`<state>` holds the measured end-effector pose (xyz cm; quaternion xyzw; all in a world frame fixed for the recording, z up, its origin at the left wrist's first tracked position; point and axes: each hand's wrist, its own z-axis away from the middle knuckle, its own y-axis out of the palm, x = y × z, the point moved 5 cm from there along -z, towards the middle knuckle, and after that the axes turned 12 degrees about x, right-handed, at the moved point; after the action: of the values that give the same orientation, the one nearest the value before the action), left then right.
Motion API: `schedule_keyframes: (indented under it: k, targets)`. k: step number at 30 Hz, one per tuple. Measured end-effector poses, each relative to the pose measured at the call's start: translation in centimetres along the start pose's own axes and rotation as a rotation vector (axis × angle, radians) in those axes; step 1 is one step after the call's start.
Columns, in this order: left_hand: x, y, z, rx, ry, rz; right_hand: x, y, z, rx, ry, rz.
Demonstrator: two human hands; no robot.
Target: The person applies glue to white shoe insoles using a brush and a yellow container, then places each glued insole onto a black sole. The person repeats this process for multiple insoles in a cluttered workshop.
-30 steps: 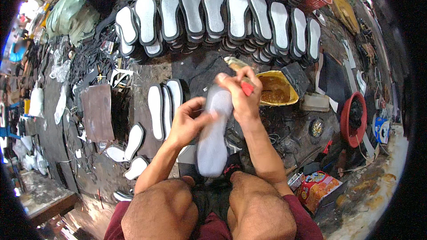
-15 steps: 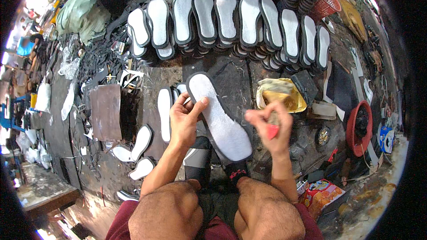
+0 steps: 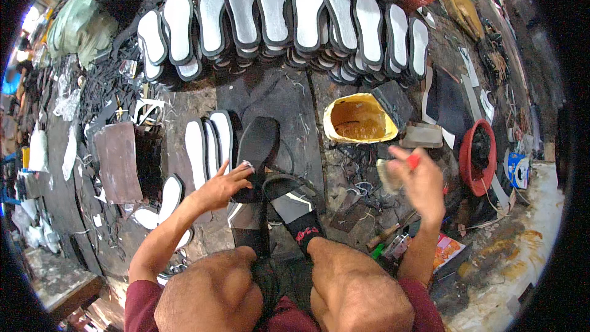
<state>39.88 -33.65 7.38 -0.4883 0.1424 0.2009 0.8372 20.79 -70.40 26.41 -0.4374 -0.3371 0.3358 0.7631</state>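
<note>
My left hand (image 3: 226, 184) is open, its fingers spread over the near end of a black shoe sole (image 3: 258, 141) that lies dark face up on the floor. A small whitish bit shows at its fingertips; I cannot make out what it is. Just left of that sole, 3 white-faced insoles (image 3: 195, 147) lie overlapping side by side. My right hand (image 3: 423, 181), smeared by motion, is closed on a brush with tan bristles (image 3: 388, 177) and a red handle (image 3: 413, 160). Beyond it stands a pot with a yellow rim (image 3: 329, 126) and brownish-yellow contents.
A curved row of stacked white-faced insoles (image 3: 273, 12) spans the far side. More white insoles (image 3: 171, 198) lie near my left arm. A brown board (image 3: 117, 163) is at left, a red basin (image 3: 470, 166) at right. Black scraps litter the floor around my feet.
The white-faced insole has left my left hand, which has opened and moved left and down. My right hand with the brush has moved right, away from the pot. The whole view has shifted.
</note>
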Motion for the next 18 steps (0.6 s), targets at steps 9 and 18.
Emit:
schedule_keyframes:
  k: [9, 18]
  targets:
    - [2.3, -4.2, -8.0, -0.755, -0.465, 0.411, -3.4, 5.8, -10.1, -0.367, -0.271, -0.788]
    - [4.0, -3.6, -8.4, -0.869, -0.454, 0.633, -2.7, 4.3, -8.6, -0.637, -0.138, -0.886]
